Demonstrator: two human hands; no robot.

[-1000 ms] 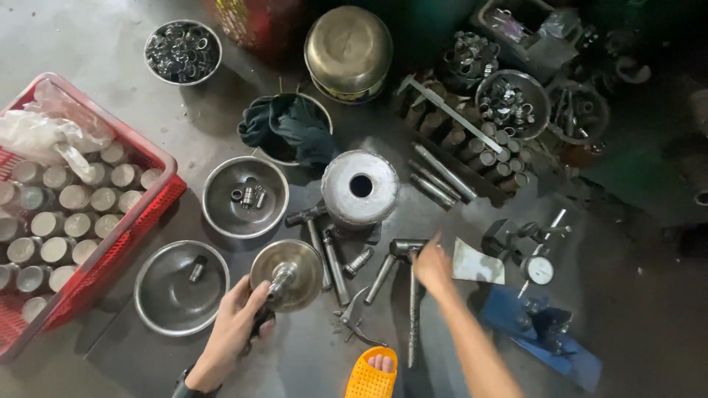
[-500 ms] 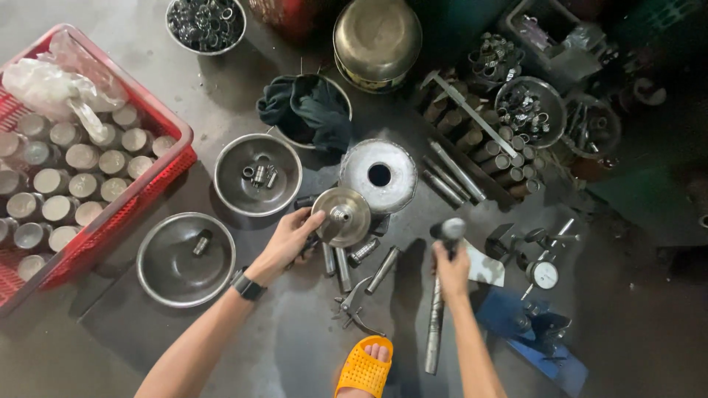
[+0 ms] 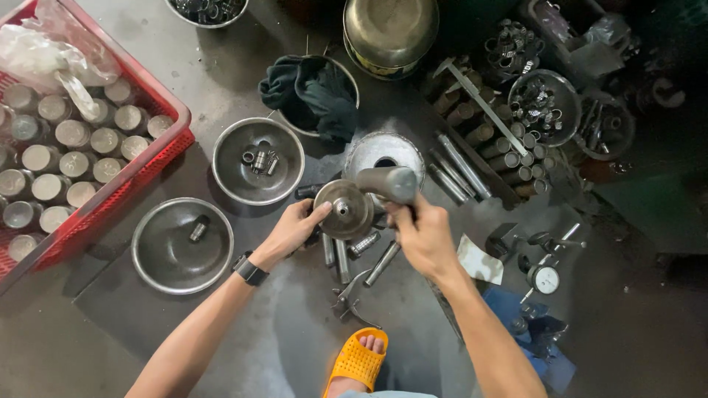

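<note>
Evidently midway: the left hand (image 3: 295, 230) has its fingers clamped on the round metal disc (image 3: 344, 209), and the right hand (image 3: 420, 234) grips a steel hammer (image 3: 389, 184) (head beside the disc). Loose pins (image 3: 333, 254) lie unused on the floor (image 3: 221, 324).

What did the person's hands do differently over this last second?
The right hand picked up a metal hammer off the floor and raised it beside the round metal disc. The left hand lifted that disc up and keeps holding it. The bowls and red crate stayed put.
</note>
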